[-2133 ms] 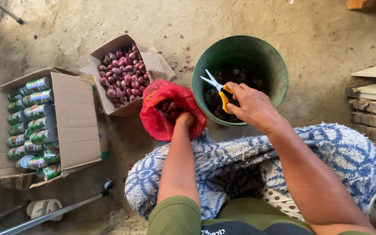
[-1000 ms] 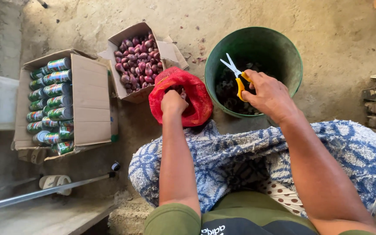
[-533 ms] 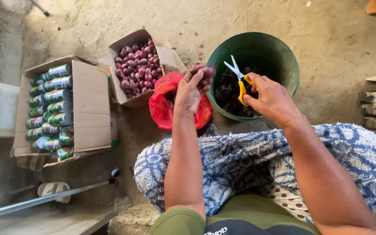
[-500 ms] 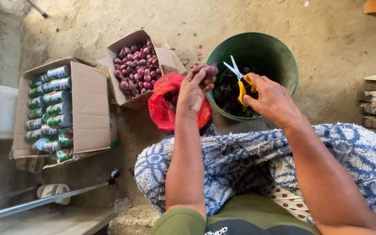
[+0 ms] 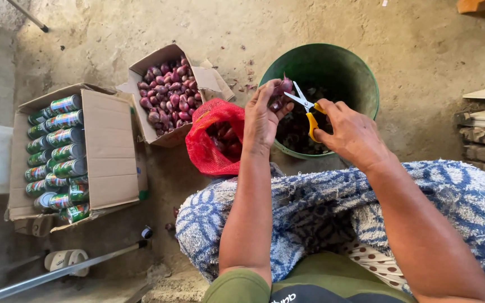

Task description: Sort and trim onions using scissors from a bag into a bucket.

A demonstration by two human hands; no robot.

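Over green bucket (image 5: 360, 73), head view: left hand (image 5: 262, 120) pinches purple shallot (image 5: 283, 88); right hand (image 5: 352, 134) grips yellow-handled scissors (image 5: 304, 106), blades open beside shallot. Red mesh bag (image 5: 211, 140) left of bucket, on floor.

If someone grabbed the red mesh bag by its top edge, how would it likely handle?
The mesh bag would probably be floppy: its rim already sags and folds open. It looks only partly filled with shallots, so it may hang as a lumpy pouch, fairly light. The round bulbs would likely shift and could roll out of the wide mouth if it tipped.
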